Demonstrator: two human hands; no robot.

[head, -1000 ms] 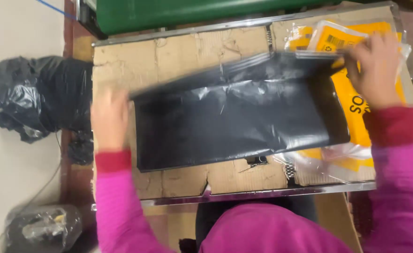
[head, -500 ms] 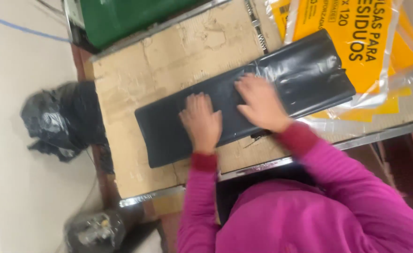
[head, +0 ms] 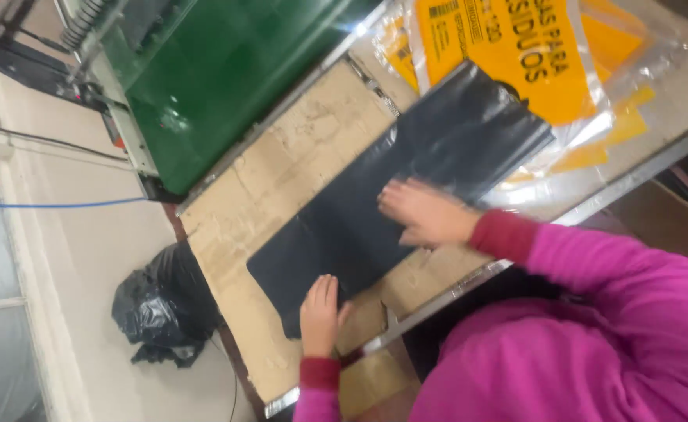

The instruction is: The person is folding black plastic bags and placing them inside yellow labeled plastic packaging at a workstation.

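A long stack of flat black plastic bags lies across a cardboard-covered work table. My left hand rests flat on the stack's near end, fingers together and stretched out. My right hand presses flat on the middle of the stack, fingers spread. Neither hand grips anything. Both arms wear magenta sleeves with dark red cuffs.
Clear packets with yellow printed sheets lie under the far end of the stack. A green machine stands behind the table. A filled black rubbish bag sits on the floor by the table's metal edge.
The view has tilted and swung. My hands, side by side on the stack half a second ago, have spread apart: the left one slid to the near end, the right stays mid-stack.
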